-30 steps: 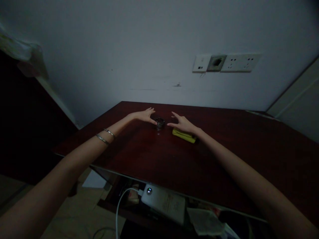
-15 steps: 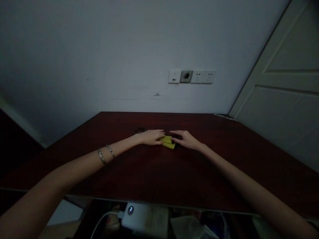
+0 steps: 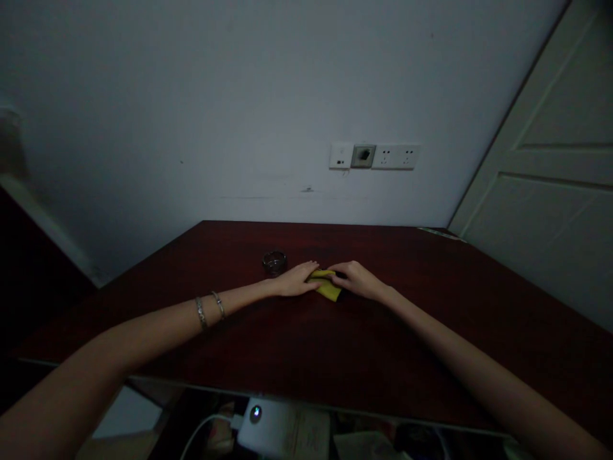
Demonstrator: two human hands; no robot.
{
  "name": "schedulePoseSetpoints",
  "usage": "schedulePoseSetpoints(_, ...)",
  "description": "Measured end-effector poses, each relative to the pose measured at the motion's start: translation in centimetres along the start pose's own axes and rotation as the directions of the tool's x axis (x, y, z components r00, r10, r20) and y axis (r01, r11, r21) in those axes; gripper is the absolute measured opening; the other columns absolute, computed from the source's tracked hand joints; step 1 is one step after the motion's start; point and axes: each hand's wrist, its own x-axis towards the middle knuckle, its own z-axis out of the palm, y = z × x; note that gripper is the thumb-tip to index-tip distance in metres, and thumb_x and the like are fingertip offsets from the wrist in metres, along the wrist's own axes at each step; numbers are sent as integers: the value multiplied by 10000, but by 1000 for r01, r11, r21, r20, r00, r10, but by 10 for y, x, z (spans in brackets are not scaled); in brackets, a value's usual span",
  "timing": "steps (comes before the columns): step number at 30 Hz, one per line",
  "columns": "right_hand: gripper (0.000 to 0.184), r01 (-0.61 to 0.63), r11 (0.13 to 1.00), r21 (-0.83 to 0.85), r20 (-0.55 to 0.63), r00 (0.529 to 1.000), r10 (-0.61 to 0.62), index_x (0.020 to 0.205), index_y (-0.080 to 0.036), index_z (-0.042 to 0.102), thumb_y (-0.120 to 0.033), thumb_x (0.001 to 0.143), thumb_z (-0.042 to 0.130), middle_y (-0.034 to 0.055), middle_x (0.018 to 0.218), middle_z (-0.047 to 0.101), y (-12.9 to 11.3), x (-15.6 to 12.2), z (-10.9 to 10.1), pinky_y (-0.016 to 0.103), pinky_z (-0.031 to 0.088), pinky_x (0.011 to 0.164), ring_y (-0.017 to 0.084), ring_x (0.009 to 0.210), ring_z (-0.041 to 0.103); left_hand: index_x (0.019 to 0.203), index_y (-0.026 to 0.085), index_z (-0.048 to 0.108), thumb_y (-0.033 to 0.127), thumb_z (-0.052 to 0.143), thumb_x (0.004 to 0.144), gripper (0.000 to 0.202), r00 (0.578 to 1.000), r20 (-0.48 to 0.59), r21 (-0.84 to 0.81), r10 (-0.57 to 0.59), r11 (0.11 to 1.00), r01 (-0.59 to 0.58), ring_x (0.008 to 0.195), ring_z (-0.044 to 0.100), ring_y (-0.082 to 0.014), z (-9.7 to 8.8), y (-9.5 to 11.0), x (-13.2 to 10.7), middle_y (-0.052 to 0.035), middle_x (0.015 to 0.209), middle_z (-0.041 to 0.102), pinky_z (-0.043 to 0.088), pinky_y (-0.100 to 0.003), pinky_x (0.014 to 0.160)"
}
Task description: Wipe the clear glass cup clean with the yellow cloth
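A small yellow cloth [image 3: 329, 291] lies folded on the dark red tabletop, its upper layer lifted into a curved fold. My left hand [image 3: 297, 279] holds its left end, with the thumb along the near side and the fingers over the far side. At the upper right edge, my right hand [image 3: 355, 279] pinches the raised layer between thumb and fingers. Just behind my left wrist stands a round, dark glass bowl [image 3: 274, 262], apart from the cloth. Fingertips partly hide the cloth's ends.
The tabletop [image 3: 297, 345] runs back to a pale wall with a row of sockets [image 3: 373, 156]. A panelled white door [image 3: 550, 185] borders the right. Below the front edge, an open space holds a white device [image 3: 282, 427] with a lit display and a cable.
My right hand has closed in on the cloth and lifted its upper layer into a fold. The view has shifted slightly, and the glass bowl now shows more fully.
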Motion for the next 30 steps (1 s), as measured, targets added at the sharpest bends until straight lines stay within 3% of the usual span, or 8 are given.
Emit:
schedulePoseSetpoints(6,263,32,998,61,-149,989,-22,988,-175,676,-316,865,492,44,903,721,-41,23,-27,258,475,717,153,752,646,1261,134,481,358,566,821,500,986,-132,-166,-99,983,77,1043,616,-230,-18,12,-24,-115,1188,633,486,-338,906)
schedulePoseSetpoints(11,263,33,965,259,-236,971,30,956,-180,688,-350,836,526,37,875,707,-60,45,-38,290,486,738,164,773,626,1377,127,310,200,597,717,724,945,-248,-325,-214,937,127,1197,513,-248,-36,13,-58,-170,1368,480,426,-376,1003)
schedulePoseSetpoints(16,367,-36,916,400,-119,989,91,1001,-140,677,-427,832,524,73,888,702,-42,58,-28,292,512,659,159,733,632,1344,161,382,142,521,690,668,943,-137,-354,-303,904,239,1156,544,-231,-65,-3,-91,-129,1335,526,474,-346,923)
schedulePoseSetpoints(19,349,-85,902,423,49,996,71,956,-141,696,-422,761,623,45,772,697,-29,59,-18,258,497,563,131,615,610,1129,152,582,226,522,735,405,922,138,-327,-361,862,387,878,652,-205,-81,-14,-108,-67,1065,683,510,-279,691)
schedulePoseSetpoints(22,278,-110,911,397,192,981,35,865,-152,714,-373,697,695,9,672,673,-20,59,-7,227,456,495,111,543,571,991,148,659,328,629,706,339,902,262,-307,-344,856,416,741,654,-192,-91,-21,-123,-35,882,718,485,-250,603)
schedulePoseSetpoints(24,227,-111,926,360,234,972,25,827,-153,714,-327,682,709,4,676,673,-17,62,1,223,451,506,111,557,571,1043,164,643,317,645,702,374,899,318,-240,-302,891,385,787,653,-184,-93,-24,-129,-26,937,715,486,-239,634)
schedulePoseSetpoints(27,183,-102,955,279,222,974,39,849,-156,711,-247,692,688,5,708,674,-12,71,11,235,457,553,125,607,583,1066,177,616,220,590,722,348,918,291,101,-271,962,252,798,645,-166,-96,-26,-131,-19,963,698,479,-223,643)
schedulePoseSetpoints(30,175,-93,978,186,174,983,61,866,-170,712,-175,701,652,7,754,681,-8,83,18,254,471,630,142,674,602,964,167,631,156,562,707,266,935,232,384,-270,908,167,819,628,-201,-97,-28,-125,-54,924,676,483,-265,675)
